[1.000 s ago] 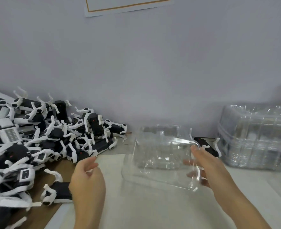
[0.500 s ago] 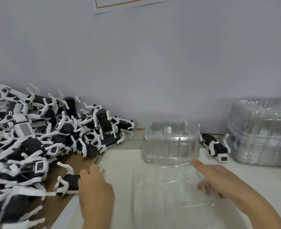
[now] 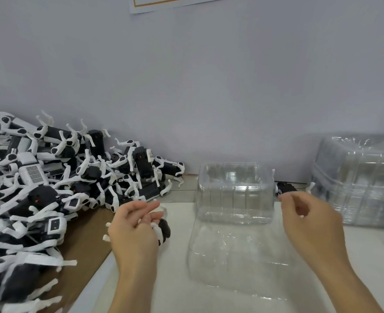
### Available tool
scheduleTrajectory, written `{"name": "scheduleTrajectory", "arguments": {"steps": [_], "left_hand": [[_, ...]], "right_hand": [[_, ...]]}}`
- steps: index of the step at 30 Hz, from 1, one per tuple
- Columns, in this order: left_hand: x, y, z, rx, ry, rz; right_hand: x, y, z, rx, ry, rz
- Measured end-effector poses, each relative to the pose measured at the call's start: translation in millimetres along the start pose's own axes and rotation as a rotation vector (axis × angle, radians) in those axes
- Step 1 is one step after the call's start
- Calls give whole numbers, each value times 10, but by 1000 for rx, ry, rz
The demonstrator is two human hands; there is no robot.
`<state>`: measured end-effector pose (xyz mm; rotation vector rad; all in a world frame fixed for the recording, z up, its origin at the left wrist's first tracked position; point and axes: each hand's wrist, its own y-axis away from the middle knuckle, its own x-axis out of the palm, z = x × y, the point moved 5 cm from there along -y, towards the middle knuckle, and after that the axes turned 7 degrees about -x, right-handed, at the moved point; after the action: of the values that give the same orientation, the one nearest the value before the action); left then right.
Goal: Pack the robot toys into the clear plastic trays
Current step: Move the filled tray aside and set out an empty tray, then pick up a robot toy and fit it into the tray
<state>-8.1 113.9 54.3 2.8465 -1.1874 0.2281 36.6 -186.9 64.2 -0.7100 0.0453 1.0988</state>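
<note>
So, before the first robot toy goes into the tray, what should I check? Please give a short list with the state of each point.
1. Clear tray lies flat on the white mat in front: ok.
2. Tray cavity free of toys: ok, though the clear plastic is hard to read.
3. Left hand has a grip on a robot toy: ok, fingers curl round it.
4. Toy's legs folded to fit: cannot tell, the hand hides most of it.
5. Right hand free to steady the tray: ok, it holds nothing.
6. Upright tray stack behind leaves room: ok.
</note>
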Motion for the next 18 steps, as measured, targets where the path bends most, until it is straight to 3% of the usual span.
{"name": "scheduleTrajectory", "arguments": {"steps": [3, 6, 10, 13, 18], "left_hand": [[109, 82, -146, 62, 48, 79], [276, 235, -343, 148, 69, 200], [553, 556, -626, 362, 23, 387], [808, 873, -696, 472, -34, 617], [1088, 1243, -537, 575, -282, 909]], "right_hand": [[73, 19, 183, -41, -176, 25], [213, 65, 269, 19, -284, 175], [466, 212, 296, 393, -537, 482], [510, 316, 388, 623, -839, 642], [324, 260, 473, 675, -1375, 615]]}}
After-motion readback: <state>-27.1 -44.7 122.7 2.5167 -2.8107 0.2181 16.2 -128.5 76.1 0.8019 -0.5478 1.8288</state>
